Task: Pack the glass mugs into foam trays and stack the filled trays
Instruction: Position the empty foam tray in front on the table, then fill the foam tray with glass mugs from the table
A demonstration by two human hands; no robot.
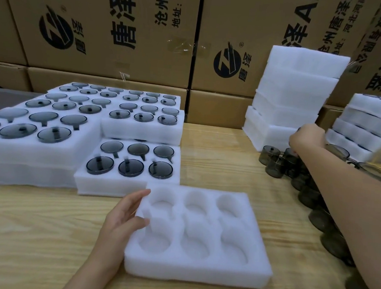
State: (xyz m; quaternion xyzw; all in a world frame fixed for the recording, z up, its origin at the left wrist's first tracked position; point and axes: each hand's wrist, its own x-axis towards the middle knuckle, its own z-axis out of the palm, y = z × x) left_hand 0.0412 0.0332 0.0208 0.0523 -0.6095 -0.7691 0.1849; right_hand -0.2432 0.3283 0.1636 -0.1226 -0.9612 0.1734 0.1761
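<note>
Left hand [124, 216]: released, straight fingers against the left edge of the empty tray [199, 269].
Right hand [307, 138]: curled over the loose mugs [273, 167]; cannot tell whether it is grasping one.

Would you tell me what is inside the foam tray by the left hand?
The foam tray holds six round pockets, all empty. The left hand touches its left edge, covering a little of the rim; its underside cannot be seen.

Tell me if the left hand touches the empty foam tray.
Touching. Head view shows the left hand against the left edge of the empty foam tray, thumb on top.
</note>
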